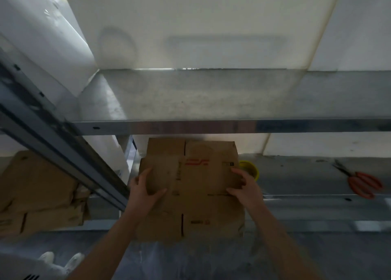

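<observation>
A flattened brown cardboard box (194, 186) with red markings lies half on the lower metal shelf (300, 180), its near flaps hanging over the shelf's front edge. My left hand (143, 192) grips the box's left edge, fingers on top and thumb across the panel. At the right edge my right hand (243, 187) grips the box the same way, with curled fingers.
Orange-handled scissors (361, 182) lie on the lower shelf at right. A yellow roll (250, 169) shows behind the box. More flattened cardboard (36, 195) is stacked at left. An upper shelf (211, 102) spans the view; a slanted metal upright (63, 144) crosses left. Shoes (61, 260) stand on the floor.
</observation>
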Demonstrator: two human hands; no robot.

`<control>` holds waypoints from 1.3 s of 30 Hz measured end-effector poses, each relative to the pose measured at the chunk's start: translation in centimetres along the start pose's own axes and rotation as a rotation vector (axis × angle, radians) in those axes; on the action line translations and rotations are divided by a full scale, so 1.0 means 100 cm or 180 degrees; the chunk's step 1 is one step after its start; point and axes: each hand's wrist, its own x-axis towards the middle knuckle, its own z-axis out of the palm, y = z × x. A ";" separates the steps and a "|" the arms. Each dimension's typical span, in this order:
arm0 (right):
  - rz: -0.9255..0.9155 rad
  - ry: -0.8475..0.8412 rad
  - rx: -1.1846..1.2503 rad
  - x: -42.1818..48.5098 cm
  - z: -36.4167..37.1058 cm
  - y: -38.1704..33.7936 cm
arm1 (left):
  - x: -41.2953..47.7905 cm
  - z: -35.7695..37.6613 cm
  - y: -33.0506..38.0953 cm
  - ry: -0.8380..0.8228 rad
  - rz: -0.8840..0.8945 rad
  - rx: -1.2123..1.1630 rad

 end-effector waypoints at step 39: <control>-0.0550 0.0345 0.0974 -0.043 -0.398 0.157 | -0.143 0.339 0.305 -0.1204 0.1263 -0.1148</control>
